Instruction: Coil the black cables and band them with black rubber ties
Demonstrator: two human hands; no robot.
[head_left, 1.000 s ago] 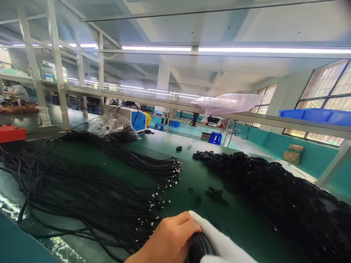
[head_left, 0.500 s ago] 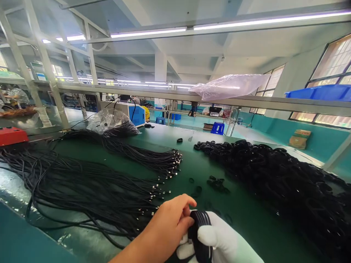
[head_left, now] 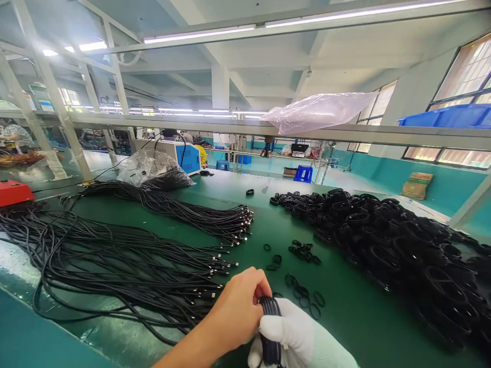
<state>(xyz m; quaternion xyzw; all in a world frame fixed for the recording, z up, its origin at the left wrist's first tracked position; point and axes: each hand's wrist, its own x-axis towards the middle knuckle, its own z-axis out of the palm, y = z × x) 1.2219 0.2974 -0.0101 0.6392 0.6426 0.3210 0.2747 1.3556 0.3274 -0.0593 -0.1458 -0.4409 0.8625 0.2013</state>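
Note:
A coiled black cable (head_left: 270,327) is gripped in my right hand (head_left: 303,329), which wears a white glove with its thumb across the near side of the loops. My bare left hand (head_left: 240,309) is closed at the coil's upper left edge, its bent fingers against the loops. The fingertips are partly hidden there. Left of my hands lie long straight black cables (head_left: 130,266) with metal plug ends pointing right. Just beyond the gloved hand, small black rings (head_left: 303,294) are scattered on the green table (head_left: 356,317).
A large heap of coiled black cables (head_left: 383,240) covers the right side. Another cable bundle (head_left: 184,212) lies farther back, near a clear plastic bag (head_left: 141,168) and a blue-and-white machine (head_left: 184,156). A red box (head_left: 15,193) sits far left. Overhead, a rail (head_left: 230,125) carries a plastic sheet (head_left: 318,112).
My left fingers, raised and apart from the coil's top before, have curled down onto it. The coil and both hands sit slightly farther left in the view.

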